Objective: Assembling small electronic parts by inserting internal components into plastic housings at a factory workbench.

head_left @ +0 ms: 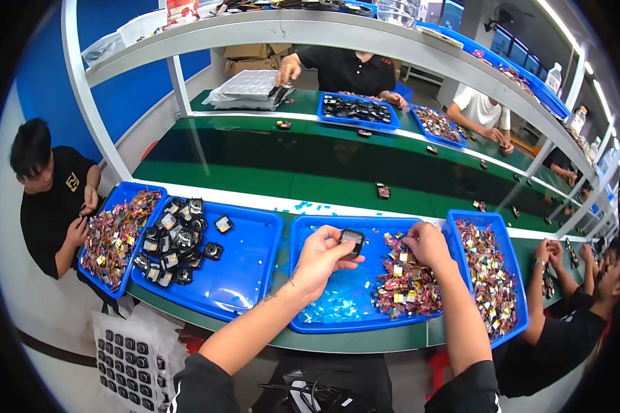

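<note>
My left hand [322, 257] grips a small black square watch-like casing [352, 241] between thumb and fingers, with a greyish face showing. It is held over the blue middle tray [297, 230]. My right hand [428, 245] is closed, its fingertips at the upper edge of a heap of small parts with red, yellow and white bits [408, 283]; whatever it pinches is hidden. Loose pieces of blue film [337, 301] lie in the same tray, left of the heap.
A left blue tray [251, 219] holds several black casings [176, 237]. Trays of small parts [120, 234] [490, 286] flank both sides. Beyond runs a green conveyor [269, 158] carrying scattered parts, under a metal shelf [310, 26]. Co-workers sit at left, across and right.
</note>
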Tool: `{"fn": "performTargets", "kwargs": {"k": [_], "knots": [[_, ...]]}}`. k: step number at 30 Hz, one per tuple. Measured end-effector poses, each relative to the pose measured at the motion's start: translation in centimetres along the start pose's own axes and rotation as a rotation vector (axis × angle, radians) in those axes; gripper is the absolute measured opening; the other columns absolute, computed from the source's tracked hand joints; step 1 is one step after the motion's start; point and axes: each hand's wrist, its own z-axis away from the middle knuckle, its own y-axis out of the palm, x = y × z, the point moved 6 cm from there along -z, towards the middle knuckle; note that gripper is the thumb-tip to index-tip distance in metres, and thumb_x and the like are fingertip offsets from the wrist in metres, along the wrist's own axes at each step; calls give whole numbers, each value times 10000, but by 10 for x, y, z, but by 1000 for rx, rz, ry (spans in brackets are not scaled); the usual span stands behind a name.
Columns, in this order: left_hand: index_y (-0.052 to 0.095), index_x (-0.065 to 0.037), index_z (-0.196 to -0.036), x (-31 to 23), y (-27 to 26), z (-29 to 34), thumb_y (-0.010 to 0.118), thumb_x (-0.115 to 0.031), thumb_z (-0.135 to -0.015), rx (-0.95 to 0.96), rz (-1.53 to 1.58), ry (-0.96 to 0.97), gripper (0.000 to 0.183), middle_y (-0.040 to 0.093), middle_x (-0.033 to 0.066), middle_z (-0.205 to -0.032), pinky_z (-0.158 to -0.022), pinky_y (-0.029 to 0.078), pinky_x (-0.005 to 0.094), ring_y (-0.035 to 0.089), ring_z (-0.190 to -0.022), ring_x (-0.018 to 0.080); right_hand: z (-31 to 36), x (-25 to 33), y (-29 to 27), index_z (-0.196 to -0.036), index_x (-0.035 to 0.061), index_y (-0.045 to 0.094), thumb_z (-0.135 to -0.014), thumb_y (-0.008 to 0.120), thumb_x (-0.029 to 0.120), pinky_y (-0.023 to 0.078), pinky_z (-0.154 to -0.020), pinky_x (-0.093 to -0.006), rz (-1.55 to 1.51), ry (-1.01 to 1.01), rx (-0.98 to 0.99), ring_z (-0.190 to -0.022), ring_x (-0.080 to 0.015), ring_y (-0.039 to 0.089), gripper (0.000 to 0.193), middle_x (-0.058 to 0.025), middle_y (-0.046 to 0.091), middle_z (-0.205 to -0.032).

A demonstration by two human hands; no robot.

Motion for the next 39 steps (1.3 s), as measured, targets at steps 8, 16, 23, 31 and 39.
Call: {"fn": "performTargets", "kwargs": {"k": [8, 16, 23, 31, 39], "knots": [[506, -37, -1088, 1, -10, 6, 593, -32, -917, -13, -37, 88, 192, 664, 123, -996, -630, 527, 244, 661, -815, 162, 28, 35, -62, -844, 9, 586, -833, 655, -2, 443, -597, -233, -448, 2, -171, -667, -85, 563, 70, -24, 596, -725], [602, -9, -1127, 8, -2, 6, 616, -53, -910, 62, 99, 77, 222, 652, 67, -895, -605, 499, 238, 614, -730, 106, 86, 70, -43, -921, -27, 625, -839, 665, -42, 490, -697, -198, -1030, 86, 40, -786, -64, 594, 92, -18, 627, -852], [582, 7, -1158, 7, -9, 6, 634, -20, -883, -28, -35, 96, 280, 692, 128, -953, -584, 499, 212, 660, -769, 119, 93, 89, -23, -921, -23, 622, -824, 679, -58, 509, -740, -210, -1161, 102, 92, -799, -69, 595, 117, -19, 617, -864], [621, -30, -1183, 14, -4, 9, 543, -96, -958, 68, -6, -20, 247, 688, 89, -972, -585, 488, 200, 630, -791, 98, 96, 87, -16, -941, -27, 632, -793, 705, -80, 507, -726, -190, -1260, 141, 9, -784, -68, 606, 173, -36, 632, -866], [721, -91, -1014, 0, 20, 28, 731, -97, -797, 272, -719, 363, 217, 546, 27, -1003, -645, 411, 223, 529, -850, 97, 99, 95, -15, -937, -31, 629, -769, 734, -67, 506, -692, -201, -1300, 95, 24, -785, -75, 611, 201, -55, 646, -884]]}}
